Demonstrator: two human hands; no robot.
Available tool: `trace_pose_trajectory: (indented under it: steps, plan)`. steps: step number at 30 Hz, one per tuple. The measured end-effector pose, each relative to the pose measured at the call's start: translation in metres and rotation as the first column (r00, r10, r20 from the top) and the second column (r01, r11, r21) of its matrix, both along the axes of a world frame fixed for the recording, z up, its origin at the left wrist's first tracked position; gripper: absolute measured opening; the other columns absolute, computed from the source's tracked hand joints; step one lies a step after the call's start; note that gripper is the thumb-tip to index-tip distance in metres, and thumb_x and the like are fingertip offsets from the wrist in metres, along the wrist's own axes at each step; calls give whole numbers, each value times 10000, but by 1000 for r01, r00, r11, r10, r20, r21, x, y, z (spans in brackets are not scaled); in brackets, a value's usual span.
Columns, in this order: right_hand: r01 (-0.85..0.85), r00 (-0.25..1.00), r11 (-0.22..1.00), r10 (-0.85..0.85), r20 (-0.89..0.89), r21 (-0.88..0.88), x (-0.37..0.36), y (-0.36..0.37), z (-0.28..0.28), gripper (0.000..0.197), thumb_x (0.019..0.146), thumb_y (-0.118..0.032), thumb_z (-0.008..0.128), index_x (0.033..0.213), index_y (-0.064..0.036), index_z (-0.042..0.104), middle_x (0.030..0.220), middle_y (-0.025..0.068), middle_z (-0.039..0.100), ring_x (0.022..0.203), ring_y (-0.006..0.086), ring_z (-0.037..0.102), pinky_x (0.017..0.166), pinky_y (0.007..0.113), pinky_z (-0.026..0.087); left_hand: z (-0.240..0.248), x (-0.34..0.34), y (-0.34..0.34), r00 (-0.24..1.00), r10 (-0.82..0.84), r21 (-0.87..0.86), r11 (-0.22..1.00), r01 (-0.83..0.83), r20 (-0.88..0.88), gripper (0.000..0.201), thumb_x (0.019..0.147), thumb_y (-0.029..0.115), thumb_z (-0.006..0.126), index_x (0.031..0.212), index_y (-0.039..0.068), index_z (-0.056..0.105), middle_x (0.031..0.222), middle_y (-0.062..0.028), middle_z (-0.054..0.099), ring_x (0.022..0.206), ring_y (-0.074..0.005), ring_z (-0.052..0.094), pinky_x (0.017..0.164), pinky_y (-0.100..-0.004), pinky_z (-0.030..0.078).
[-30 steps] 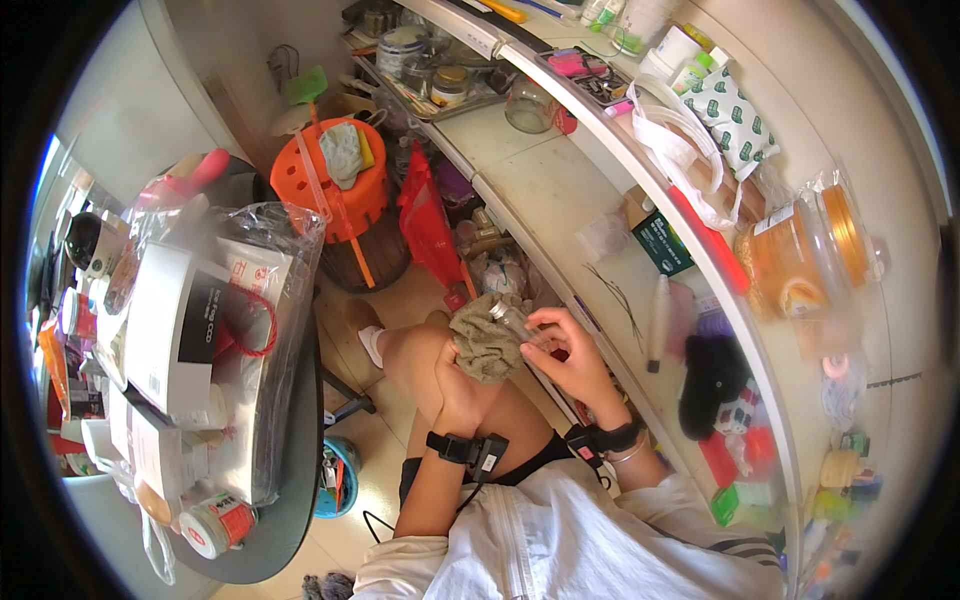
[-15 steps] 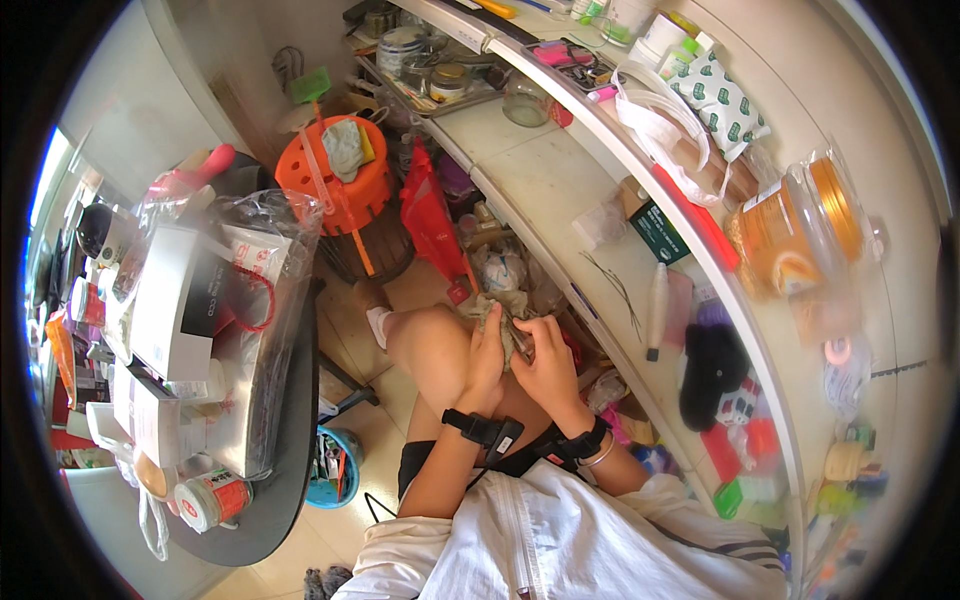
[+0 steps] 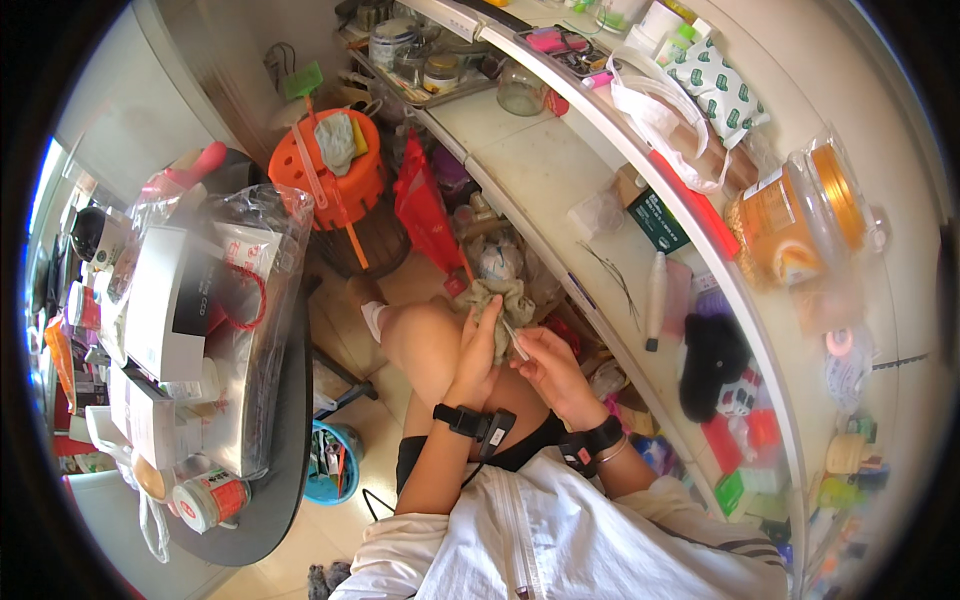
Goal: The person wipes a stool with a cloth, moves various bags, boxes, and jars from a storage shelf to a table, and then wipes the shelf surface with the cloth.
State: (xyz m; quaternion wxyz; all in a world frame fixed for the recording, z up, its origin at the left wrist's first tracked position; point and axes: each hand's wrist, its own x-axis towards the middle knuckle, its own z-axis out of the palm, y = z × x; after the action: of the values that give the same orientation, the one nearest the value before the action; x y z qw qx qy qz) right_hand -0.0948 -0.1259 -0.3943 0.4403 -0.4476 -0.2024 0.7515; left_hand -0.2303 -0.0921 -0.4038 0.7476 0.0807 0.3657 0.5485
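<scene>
Above my lap, a crumpled grey-green cloth (image 3: 511, 301) is bunched in my left hand (image 3: 478, 350), whose fingers close round it. My right hand (image 3: 556, 374) pinches a slim, pale, stick-like object (image 3: 517, 343) right beside the cloth. The stick slants up from the right fingertips toward the cloth, and its far end is hidden there. What exactly this stick is cannot be made out. Both hands are close together, just right of my bent knee (image 3: 425, 345).
On the left, a dark round table (image 3: 285, 480) carries boxes, a plastic-wrapped package and a jar. An orange perforated basket (image 3: 350, 185) stands ahead, a blue bin (image 3: 335, 490) below the table. Cluttered shelves run along the right, with a glass jar (image 3: 521, 92) and a green box (image 3: 657, 222).
My right hand has drawn slightly away from the left, and the slim pale stick now shows between its fingers. The cloth stands more open above my left hand.
</scene>
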Motion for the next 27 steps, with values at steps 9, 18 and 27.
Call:
trace_pose_trajectory:
  steps: [9,18,27]
  plan:
    - [-593,196,600,-539,819,537,-25,11,22,327,791,-19,664,1104,-40,572,1049,105,523,920,286,609,744,351,502,-7,7,-1,1000,18,98,995,-19,5,315,1006,273,538,1235,57,536,1127,-50,619,1007,-160,605,867,-308,493]
    - [-194,900,971,121,419,137,6,2,13,243,1005,-271,548,1101,-49,534,940,53,614,798,126,595,664,258,469,-1,1,0,998,-61,15,998,61,28,305,1005,283,551,1207,54,551,1085,-30,617,939,-120,592,791,-272,483]
    - [-417,434,751,-331,838,513,-13,4,4,286,875,-107,689,1076,-7,512,943,101,591,824,175,599,694,297,470,10,8,1,999,29,57,998,-31,30,284,1012,264,541,1206,57,552,1058,-29,630,926,-127,601,799,-271,482]
